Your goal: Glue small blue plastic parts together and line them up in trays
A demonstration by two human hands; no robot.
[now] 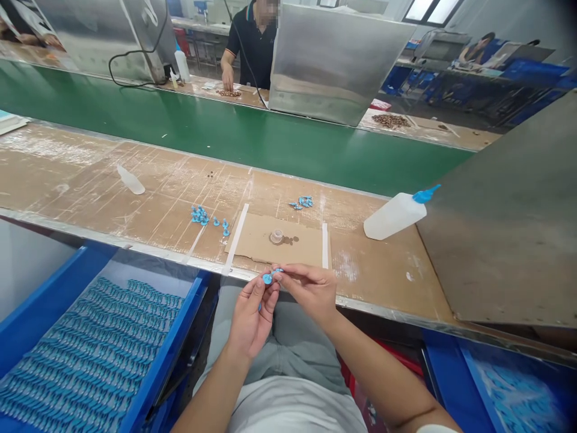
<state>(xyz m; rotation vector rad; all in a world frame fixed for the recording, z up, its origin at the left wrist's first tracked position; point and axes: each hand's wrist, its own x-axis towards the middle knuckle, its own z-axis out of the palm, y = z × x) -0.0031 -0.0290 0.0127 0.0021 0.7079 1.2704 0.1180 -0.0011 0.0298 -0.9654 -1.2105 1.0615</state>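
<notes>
Just in front of the table edge, my left hand (252, 316) pinches a small blue plastic piece with a round disc (267, 279). A bit of blue also shows lower between its fingers. My right hand (315, 291) is closed on another small blue plastic piece (278, 270), which meets or nearly meets the first; its shape is mostly hidden by the fingers. Beyond the hands, a taped cardboard sheet (256, 237) bears a small clear cup (276, 236) beside dark wet spots. Blue pieces with round bases (199, 215) stand left of it, and loose blue pieces (305, 202) lie behind it.
A white squeeze bottle with a blue tip (394, 216) leans at right, by a metal panel (505, 222). A translucent bottle (130, 180) lies at left. Blue trays of blue parts (90, 349) flank my lap. Past the green belt (216, 129) sits a person (252, 48).
</notes>
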